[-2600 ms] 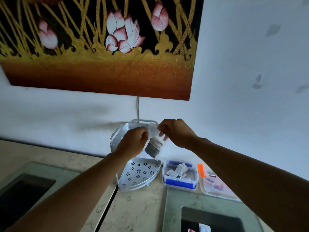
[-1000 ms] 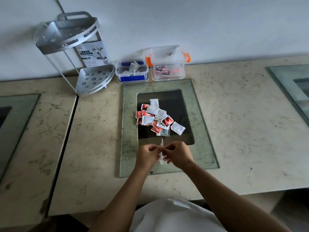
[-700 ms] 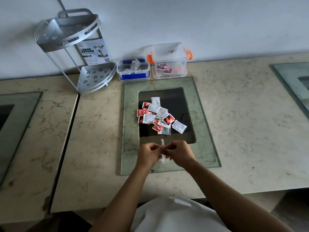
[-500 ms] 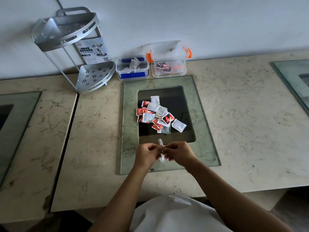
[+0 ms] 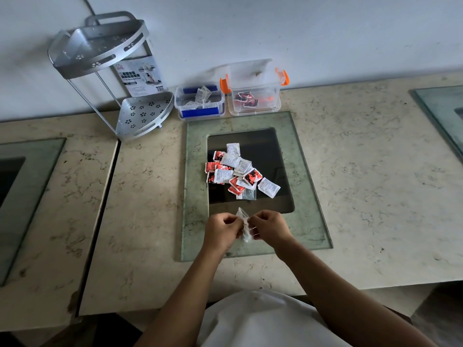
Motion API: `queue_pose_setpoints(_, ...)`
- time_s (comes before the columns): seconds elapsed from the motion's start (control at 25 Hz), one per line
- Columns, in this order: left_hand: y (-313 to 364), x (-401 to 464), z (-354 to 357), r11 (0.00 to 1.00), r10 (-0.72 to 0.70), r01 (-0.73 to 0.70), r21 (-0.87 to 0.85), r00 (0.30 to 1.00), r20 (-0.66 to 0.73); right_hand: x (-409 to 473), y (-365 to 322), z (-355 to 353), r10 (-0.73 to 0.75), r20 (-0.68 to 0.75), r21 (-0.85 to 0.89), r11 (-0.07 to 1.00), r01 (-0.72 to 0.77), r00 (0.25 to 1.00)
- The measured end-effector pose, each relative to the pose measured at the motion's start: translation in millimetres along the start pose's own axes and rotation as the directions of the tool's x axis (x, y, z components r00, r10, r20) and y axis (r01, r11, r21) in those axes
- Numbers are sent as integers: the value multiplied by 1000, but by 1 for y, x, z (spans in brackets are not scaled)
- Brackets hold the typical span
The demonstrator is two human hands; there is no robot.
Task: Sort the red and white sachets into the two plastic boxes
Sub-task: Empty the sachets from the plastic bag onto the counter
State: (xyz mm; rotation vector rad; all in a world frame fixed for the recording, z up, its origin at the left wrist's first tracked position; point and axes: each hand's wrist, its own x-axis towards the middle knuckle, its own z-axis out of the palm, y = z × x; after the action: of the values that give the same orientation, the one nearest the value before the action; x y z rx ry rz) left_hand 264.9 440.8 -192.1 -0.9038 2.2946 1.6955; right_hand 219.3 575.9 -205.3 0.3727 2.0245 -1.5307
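A heap of red and white sachets (image 5: 238, 171) lies on the dark glass panel (image 5: 308, 229) set in the marble counter. At the back stand two clear plastic boxes: the blue-clipped box (image 5: 200, 102) holds white sachets, the orange-clipped box (image 5: 254, 96) holds red ones. Just in front of the heap, my left hand (image 5: 221, 230) and my right hand (image 5: 269, 227) pinch one small clear-white sachet (image 5: 244, 221) between them, above the panel's near edge.
A two-tier metal corner rack (image 5: 112, 71) with a paper label stands at the back left against the wall. Other glass panels sit at the far left (image 5: 30, 196) and far right (image 5: 441, 113). A gap (image 5: 100, 214) splits the counter on the left.
The view dropped from the wall and rack to the counter. Both hands stay together on the small sachet near the panel's front, with only slight finger shifts.
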Motion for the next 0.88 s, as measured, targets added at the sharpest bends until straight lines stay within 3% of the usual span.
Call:
queue_pose_setpoints(0.2, -5, 0, -10, 989, 8, 2, 150, 998, -69, 6, -3, -15, -115, -143, -159, 983, 92, 983)
queue_pose_setpoints(0.32, -2, 2, -13, 972, 20, 4, 235, 995, -98, 5, -4, -17, -235, -159, -287, 940, 183, 959)
queue_pose_setpoints(0.52, 3, 6, -16, 818, 292, -204, 538, 953, -83, 7, -3, -17, -387, -119, -455, 840, 296, 914)
queue_pose_setpoints(0.8, 3, 5, -10, 881, 274, -221, 418, 959, -70, 2, -8, -15, -416, -25, -450, 816, 361, 909)
queue_pose_setpoints(0.88, 3, 4, -8, 897, 263, -229, 379, 964, -41, 1, -9, -13, -504, 41, -519, 727, 450, 863)
